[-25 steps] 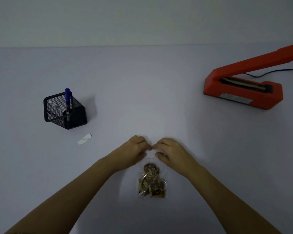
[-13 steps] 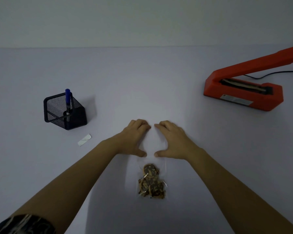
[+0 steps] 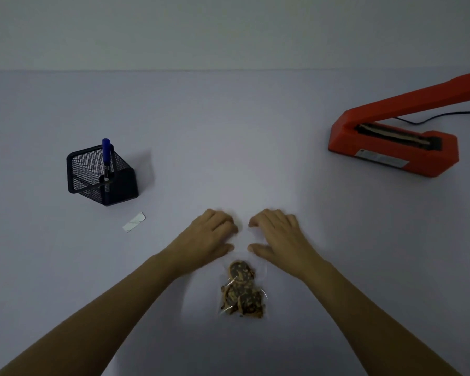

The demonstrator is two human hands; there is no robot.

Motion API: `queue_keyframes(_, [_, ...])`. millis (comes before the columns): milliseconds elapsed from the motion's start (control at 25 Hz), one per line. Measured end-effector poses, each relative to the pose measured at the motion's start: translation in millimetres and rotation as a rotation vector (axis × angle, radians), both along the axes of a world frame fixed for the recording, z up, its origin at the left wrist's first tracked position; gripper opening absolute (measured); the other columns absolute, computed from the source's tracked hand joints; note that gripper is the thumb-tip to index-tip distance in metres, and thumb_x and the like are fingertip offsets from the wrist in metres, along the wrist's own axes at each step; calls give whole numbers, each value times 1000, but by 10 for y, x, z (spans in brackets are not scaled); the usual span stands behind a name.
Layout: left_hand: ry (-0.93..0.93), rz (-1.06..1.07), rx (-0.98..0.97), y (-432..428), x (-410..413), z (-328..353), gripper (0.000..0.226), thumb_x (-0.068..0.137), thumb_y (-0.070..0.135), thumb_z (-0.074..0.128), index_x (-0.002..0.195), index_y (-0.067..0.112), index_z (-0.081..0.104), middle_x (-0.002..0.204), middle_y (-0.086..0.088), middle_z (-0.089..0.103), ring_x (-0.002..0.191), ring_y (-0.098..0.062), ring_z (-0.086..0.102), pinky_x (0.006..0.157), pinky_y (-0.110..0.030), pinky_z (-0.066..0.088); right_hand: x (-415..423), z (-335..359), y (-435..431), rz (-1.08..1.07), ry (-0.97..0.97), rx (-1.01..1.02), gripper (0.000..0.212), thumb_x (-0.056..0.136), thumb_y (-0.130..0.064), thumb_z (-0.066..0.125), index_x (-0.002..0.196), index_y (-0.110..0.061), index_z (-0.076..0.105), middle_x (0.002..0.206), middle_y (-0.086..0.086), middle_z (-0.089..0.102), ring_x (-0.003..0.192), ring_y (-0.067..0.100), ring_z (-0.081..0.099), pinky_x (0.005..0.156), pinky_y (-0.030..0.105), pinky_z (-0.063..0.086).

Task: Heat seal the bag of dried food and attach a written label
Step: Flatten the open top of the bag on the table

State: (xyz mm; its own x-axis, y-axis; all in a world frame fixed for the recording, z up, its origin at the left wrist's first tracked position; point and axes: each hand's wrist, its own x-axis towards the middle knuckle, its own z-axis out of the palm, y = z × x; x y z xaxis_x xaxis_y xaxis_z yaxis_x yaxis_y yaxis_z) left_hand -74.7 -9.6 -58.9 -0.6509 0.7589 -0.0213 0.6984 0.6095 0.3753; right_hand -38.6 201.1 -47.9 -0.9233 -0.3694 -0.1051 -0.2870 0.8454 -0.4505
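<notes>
Your left hand point(image 3: 210, 236) and right hand point(image 3: 276, 236) press palm-down on the clear neck of the bag point(image 3: 242, 289); the heat sealer point(image 3: 391, 150) lies forward-right, nearer the right hand.

Both your forearms come in from the near edge of the table point(image 3: 228, 131) and converge toward its middle. Left grip point(image 3: 210, 234) and right grip point(image 3: 278, 236) sit palm-down, side by side, just apart. Fingers curled under, thumbs stretched toward each other. Whether they pinch anything, can't tell.
</notes>
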Motion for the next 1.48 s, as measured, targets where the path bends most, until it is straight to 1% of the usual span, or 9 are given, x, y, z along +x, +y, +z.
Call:
queue_keyframes(80, [-4, -16, 57, -12, 112, -76, 23, 90, 26, 48, 90, 8, 63, 91, -7, 62, 83, -18, 46, 73, -27, 41, 70, -66, -26, 43, -1, -54, 15, 84, -25, 59, 98, -20, 57, 101, -5, 58, 95, 18, 51, 82, 35, 37])
queue_keyframes(160, [-20, 12, 78, -24, 146, -132, 23, 92, 24, 46, 90, 9, 63, 87, -6, 61, 81, -17, 47, 71, -26, 40, 100, -118, -32, 44, -14, -112, 7, 85, -23, 57, 89, -19, 61, 94, -4, 61, 87, 16, 54, 78, 38, 45])
queue_keyframes(360, [-54, 72, 84, -38, 119, -160, 31, 89, 31, 50, 100, 6, 64, 95, -10, 61, 86, -18, 48, 78, -25, 40, 104, -166, 7, -36, -49, -149, 26, 84, -36, 49, 103, -21, 61, 110, -5, 59, 101, 11, 52, 85, 30, 38])
queue_keyframes(560, [-125, 67, -26, -50, -52, -35, 62, 82, 51, 47, 119, 3, 56, 118, -16, 55, 107, -25, 48, 93, -30, 41, -18, -113, 49, -44, -118, -90, 50, 82, -41, 61, 126, -24, 45, 132, -8, 43, 122, 10, 38, 94, 31, 24])
queue_keyframes(680, [-217, 74, -56, -37, -191, 37, 82, 75, 61, 52, 133, 5, 43, 135, -12, 41, 122, -25, 37, 102, -29, 31, -148, -56, 77, -37, -161, -33, 69, 75, -48, 66, 133, -26, 35, 139, -9, 33, 127, 11, 31, 94, 32, 21])
queue_keyframes(840, [-248, 107, -102, 36, -347, 73, 102, 64, 58, 73, 141, 8, 29, 142, -7, 28, 128, -21, 26, 108, -30, 26, -297, 16, 58, -47, -225, 35, 95, 65, -51, 72, 140, -22, 22, 148, -6, 19, 133, 13, 20, 101, 38, 20])
queue_keyframes(1040, [-227, 99, -190, 110, -451, 111, 117, 57, 62, 75, 144, 7, 20, 146, -8, 21, 131, -23, 20, 110, -29, 21, -426, 36, 20, -37, -232, 115, 114, 56, -53, 77, 143, -17, 13, 153, -2, 7, 137, 18, 12, 106, 41, 18])
queue_keyframes(1320, [-344, 197, -157, 201, -501, 211, 99, 67, 54, 74, 141, 9, 25, 143, -4, 25, 128, -21, 24, 105, -28, 25, -448, 15, 20, -41, -228, 48, 115, 54, -49, 80, 141, -14, 14, 148, 2, 11, 135, 20, 12, 109, 41, 17])
queue_keyframes(1480, [-456, 362, 88, 202, -530, 307, 72, 71, 38, 67, 133, 12, 40, 135, -3, 37, 120, -17, 33, 101, -26, 30, -339, 47, 202, -359, -197, -441, 77, 67, -30, 80, 127, -12, 36, 125, 1, 32, 124, 19, 30, 107, 35, 25])
